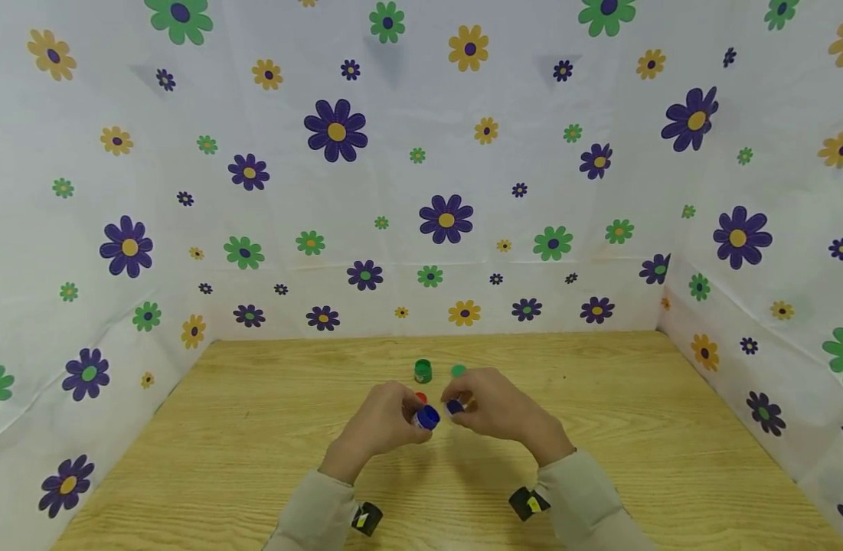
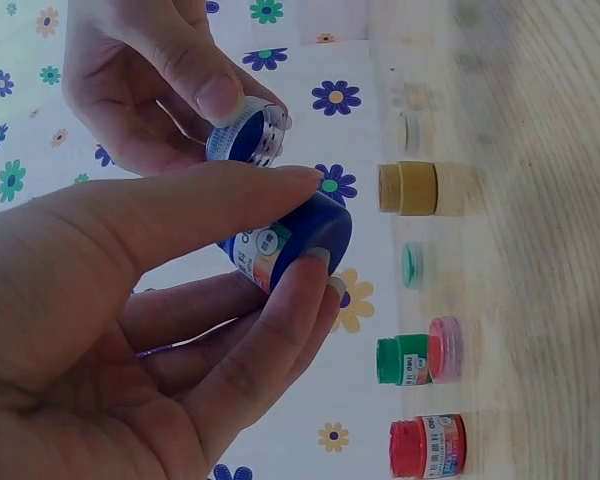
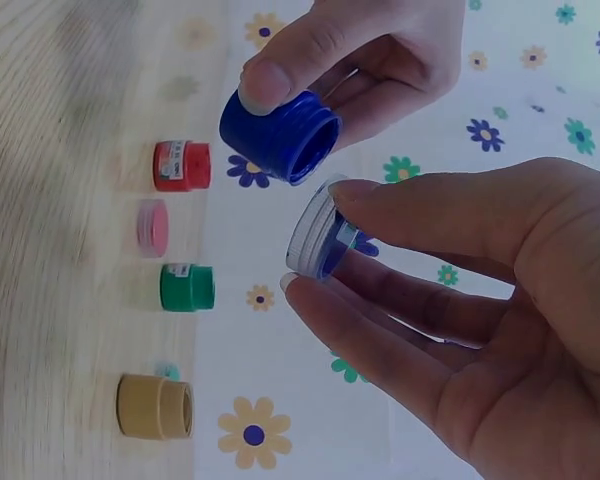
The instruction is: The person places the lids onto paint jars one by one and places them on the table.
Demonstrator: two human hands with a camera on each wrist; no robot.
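My left hand holds a small blue paint jar, its thumb on one side and its fingertips on the other. The jar is tilted, with its uncovered mouth toward my right hand. Between thumb and fingers, the right hand pinches a round clear-rimmed lid, blue inside. Jar mouth and lid face each other across a small gap in the right wrist view. A white printed label shows on the jar's side in the left wrist view, partly covered by the fingers.
Beyond the hands on the wooden table stand an uncovered green jar, a red jar and a tan jar. A green lid and a red lid lie among them. Flower-printed cloth walls the back and sides.
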